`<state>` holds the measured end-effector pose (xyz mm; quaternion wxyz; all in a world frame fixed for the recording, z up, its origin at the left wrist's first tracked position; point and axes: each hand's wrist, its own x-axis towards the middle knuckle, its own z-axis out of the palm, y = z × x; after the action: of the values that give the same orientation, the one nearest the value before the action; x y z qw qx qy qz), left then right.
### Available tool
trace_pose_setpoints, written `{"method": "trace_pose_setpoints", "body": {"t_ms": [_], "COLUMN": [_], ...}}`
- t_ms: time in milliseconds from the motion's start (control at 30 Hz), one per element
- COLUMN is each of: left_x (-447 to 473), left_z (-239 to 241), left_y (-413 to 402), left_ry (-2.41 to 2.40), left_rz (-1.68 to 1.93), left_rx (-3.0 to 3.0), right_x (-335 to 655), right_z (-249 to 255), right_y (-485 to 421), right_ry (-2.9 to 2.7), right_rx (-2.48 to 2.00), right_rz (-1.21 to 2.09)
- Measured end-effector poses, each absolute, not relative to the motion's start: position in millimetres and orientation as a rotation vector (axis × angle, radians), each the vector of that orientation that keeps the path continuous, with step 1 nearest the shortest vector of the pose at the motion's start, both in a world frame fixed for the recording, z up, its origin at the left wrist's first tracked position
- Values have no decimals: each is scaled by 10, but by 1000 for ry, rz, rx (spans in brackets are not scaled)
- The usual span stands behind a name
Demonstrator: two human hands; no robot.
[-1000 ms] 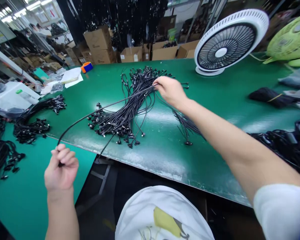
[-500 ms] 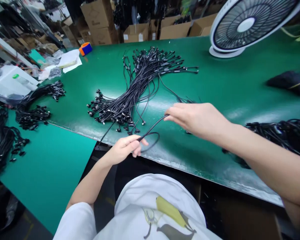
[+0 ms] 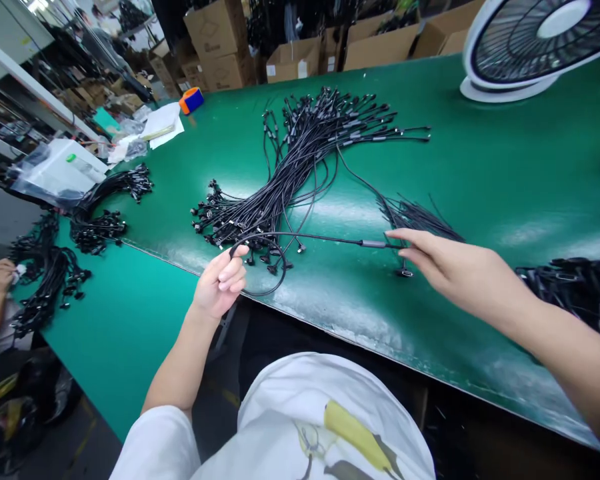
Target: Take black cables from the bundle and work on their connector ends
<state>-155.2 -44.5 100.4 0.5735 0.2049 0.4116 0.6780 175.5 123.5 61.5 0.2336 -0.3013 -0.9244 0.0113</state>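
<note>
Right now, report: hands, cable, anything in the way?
Left hand gripping looped cable. Right hand holding it beside the grey sleeve. Cable pile just beyond.

Green worktable (image 3: 360, 300) running out beyond the left grip (image 3: 221, 283), glare bouncing off its top! Over left of that grip, a lighter green table (image 3: 105, 320), dark floor (image 3: 100, 457) showing below. Far beyond the grip, 2 brown cartons (image 3: 217, 30) stacked up, open boxes (image 3: 293, 61) lined to their right, a white beam (image 3: 35, 85) slanting down farther left!
</note>
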Motion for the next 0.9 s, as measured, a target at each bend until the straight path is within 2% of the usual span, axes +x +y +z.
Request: {"method": "trace_pose_setpoints", "body": {"t_ms": [67,133,233,333,400,533,700,800,900], "left_x": [-1471,-1306,-982,-767,-739,-791,-660,-527,-493], "left_z": [947,878,783,735,727,717,576,444,361], "left_y": [-397,-328,-254,-252,-256,-230,-228,-246,-244], "left_ry": [1068,1193,1277,1251,1171,984,1095,1228,1400], "left_rz": [1605,1577,1348,1070,1017,1190,1196,1142,1090], "left_rx": [600,745,1018,1231,1201,911,882,1013,1174], "right_x": [1716,1616,1378,1170,1102,1025,860,793,778], "right_z": [675,757,924,1081,1110,879,533,549,605], "right_y": [1083,878,646,672,775,836,578,468,426], "right_ry": [-2582,-2715,-2946,-2899,-2718,-2061,-1208,-860,-858], "right_rx": [-639,-375,-96,-188,-341,-662,-786,-763,-711], "right_rz": [-188,-195,186,555,776,1195,1953,2048,2090]}}
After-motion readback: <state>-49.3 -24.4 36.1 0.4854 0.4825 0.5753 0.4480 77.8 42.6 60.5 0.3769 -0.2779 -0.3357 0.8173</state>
